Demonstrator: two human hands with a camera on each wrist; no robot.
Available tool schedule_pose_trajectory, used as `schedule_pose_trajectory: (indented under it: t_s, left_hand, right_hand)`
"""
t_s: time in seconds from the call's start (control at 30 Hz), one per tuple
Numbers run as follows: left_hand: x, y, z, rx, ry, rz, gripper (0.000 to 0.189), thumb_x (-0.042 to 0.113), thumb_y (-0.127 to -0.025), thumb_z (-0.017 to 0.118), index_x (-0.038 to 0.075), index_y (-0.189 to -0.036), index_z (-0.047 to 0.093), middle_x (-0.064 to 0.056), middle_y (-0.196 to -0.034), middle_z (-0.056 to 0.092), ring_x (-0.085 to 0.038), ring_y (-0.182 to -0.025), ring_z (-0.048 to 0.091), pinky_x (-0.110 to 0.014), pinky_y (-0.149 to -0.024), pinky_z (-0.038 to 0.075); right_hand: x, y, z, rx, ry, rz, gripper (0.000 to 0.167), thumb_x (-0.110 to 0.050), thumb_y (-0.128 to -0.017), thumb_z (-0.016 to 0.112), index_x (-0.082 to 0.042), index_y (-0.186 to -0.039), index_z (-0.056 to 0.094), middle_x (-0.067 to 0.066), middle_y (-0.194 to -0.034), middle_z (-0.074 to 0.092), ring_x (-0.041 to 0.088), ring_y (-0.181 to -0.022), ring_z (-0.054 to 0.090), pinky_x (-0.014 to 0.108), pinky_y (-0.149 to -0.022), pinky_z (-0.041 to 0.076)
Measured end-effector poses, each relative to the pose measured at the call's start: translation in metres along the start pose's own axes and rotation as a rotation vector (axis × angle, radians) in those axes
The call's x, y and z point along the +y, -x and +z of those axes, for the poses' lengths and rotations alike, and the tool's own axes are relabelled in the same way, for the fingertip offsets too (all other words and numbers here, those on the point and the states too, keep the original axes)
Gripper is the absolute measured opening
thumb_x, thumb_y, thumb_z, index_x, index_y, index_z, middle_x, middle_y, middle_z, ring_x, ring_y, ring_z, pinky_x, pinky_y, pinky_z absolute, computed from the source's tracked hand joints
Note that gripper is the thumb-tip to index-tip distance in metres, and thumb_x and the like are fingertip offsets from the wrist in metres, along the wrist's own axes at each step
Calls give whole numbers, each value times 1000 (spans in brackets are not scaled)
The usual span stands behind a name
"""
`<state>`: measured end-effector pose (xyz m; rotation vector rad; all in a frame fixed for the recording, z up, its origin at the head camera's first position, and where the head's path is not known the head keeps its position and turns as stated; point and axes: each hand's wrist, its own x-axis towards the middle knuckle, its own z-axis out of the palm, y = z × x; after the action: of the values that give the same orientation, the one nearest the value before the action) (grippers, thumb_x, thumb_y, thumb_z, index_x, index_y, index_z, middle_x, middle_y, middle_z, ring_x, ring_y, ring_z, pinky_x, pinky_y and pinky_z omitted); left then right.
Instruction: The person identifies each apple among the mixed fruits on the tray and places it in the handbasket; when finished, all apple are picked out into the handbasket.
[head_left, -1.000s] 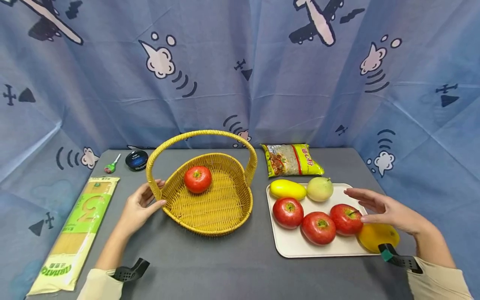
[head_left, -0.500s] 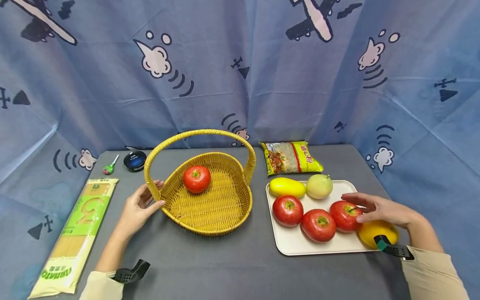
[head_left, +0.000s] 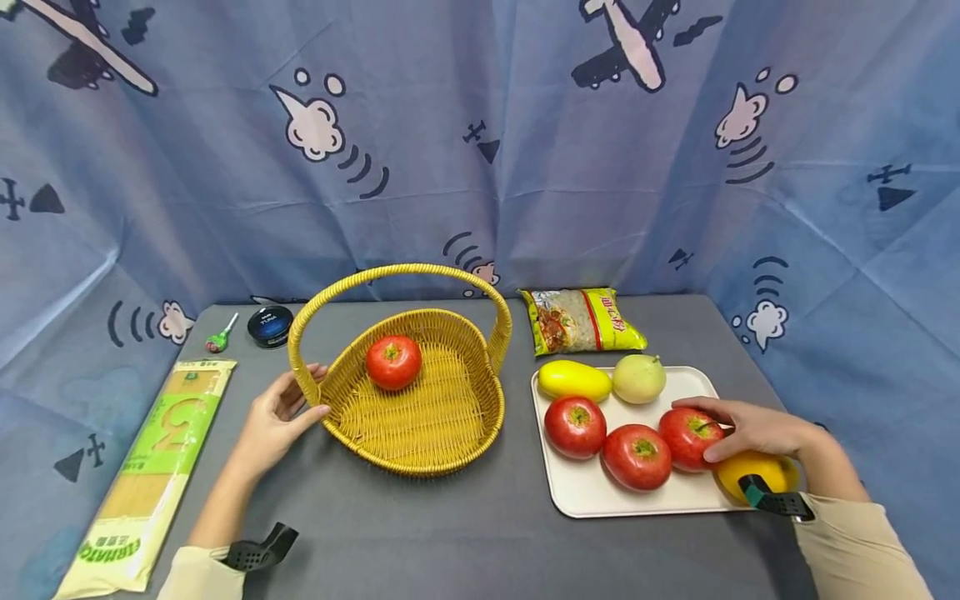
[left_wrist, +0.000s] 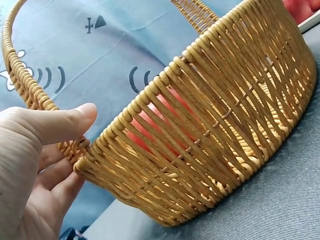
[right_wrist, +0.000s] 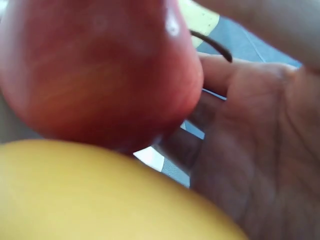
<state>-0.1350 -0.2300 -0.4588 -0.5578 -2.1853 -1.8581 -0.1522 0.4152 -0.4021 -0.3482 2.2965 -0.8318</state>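
The left hand [head_left: 272, 423] pinched the wicker basket [head_left: 420, 421] while the right hand [head_left: 761, 429] grasped an apple [head_left: 682, 437], seemingly best raised clear of the mango [head_left: 735, 473].

Before you lies a grey tabletop [head_left: 420, 542] with a fabric-like surface. Near its middle you have a golden-yellow woven basket [head_left: 423, 461] with a tall arched handle. To your right sits a white, rounded rectangular tray [head_left: 577, 493], with a yellow-and-clear plastic food bag [head_left: 581, 322] just behind. Along your left lie a long, flat green-and-cream packet [head_left: 153, 467], a dark round tin [head_left: 271, 323] and a green-wrapped lollipop [head_left: 219, 340].
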Motion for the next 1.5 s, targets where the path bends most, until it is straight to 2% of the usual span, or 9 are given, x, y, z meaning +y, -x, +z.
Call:
schedule_pose_trajectory:
  t_s: [0.17, 0.33, 0.47, 0.73, 0.83, 0.97, 1.1, 1.33, 1.5]
  left_hand:
    - [1, 4, 0, 6, -8, -9, 52, -16, -80, 64, -16, -127, 44, -17, -126, 58, -4, -118, 55, -12, -100, 44]
    - [1, 4, 0, -2, -7, -5, 51, -15, -81, 64, -16, -128, 43, -18, -127, 58, -4, -119, 55, -12, -100, 44]
    - [2, 2, 1, 2, 3, -7, 51, -15, -81, 64, -16, -128, 43, -14, -127, 59, -4, -119, 55, -12, -100, 44]
    - [2, 2, 1, 14, 19, -9, 50, -17, -80, 64, -16, -126, 44, -6, -124, 61, -4, -117, 56, -13, -100, 44]
    - [1, 1, 0, 11, 21, 1, 50, -17, -80, 63, -17, -126, 44, -7, -124, 61, -5, -117, 56, -13, -100, 44]
    - [0, 0, 0, 1, 9, 13, 50, -17, -80, 63, -18, -126, 43, -6, -125, 60, -5, -118, 55, -13, -100, 44]
    - [0, 0, 1, 5, 14, 9, 50, -16, -80, 64, -17, -126, 43, -8, -125, 60, -6, -118, 56, -13, -100, 44]
    - [0, 0, 0, 16, 9, -12, 51, -17, -80, 64, -15, -127, 45, -7, -125, 61, -6, -117, 56, -13, -100, 44]
    - [-1, 0, 0, 12, 7, -14, 51, -17, -80, 64, -17, -126, 44, -11, -124, 60, -6, -118, 56, -13, -100, 44]
  right_hand:
    - [0, -2, 2, -16, 18, -14, 75, -24, -82, 71, 1, -142, 34, 25, -131, 46, 15, -104, 49, 31, -83, 47]
    - [1, -3, 5, 7, -5, -4, 73, -22, -81, 71, 0, -141, 37, 22, -128, 49, 16, -101, 51, 28, -78, 48]
    - [1, -1, 6, 90, 0, -5, 73, -21, -80, 73, -1, -140, 36, 22, -125, 52, 22, -99, 52, 29, -76, 49]
    - [-12, 8, 7, 298, 41, -112, 70, -17, -80, 73, -4, -139, 37, 19, -120, 54, 2, -92, 52, 22, -72, 51]
    - [-25, 8, 8, 352, 56, -139, 72, -17, -79, 74, -5, -140, 38, 13, -120, 54, 0, -94, 51, 23, -72, 53]
    - [-48, 5, 10, 421, 80, -192, 73, -16, -77, 77, -8, -140, 40, -3, -119, 53, 0, -97, 50, 23, -74, 54]
    - [-76, -1, 15, 458, 110, -267, 74, -15, -75, 79, -12, -140, 42, -13, -118, 52, 0, -99, 49, 21, -75, 53]
    - [-122, -19, 36, 429, 106, -368, 77, -15, -72, 81, -16, -140, 44, -2, -123, 53, 1, -103, 50, 24, -79, 54]
    - [-157, -38, 56, 405, 56, -419, 79, -20, -70, 84, -24, -139, 45, 2, -126, 56, 9, -105, 54, 28, -82, 55]
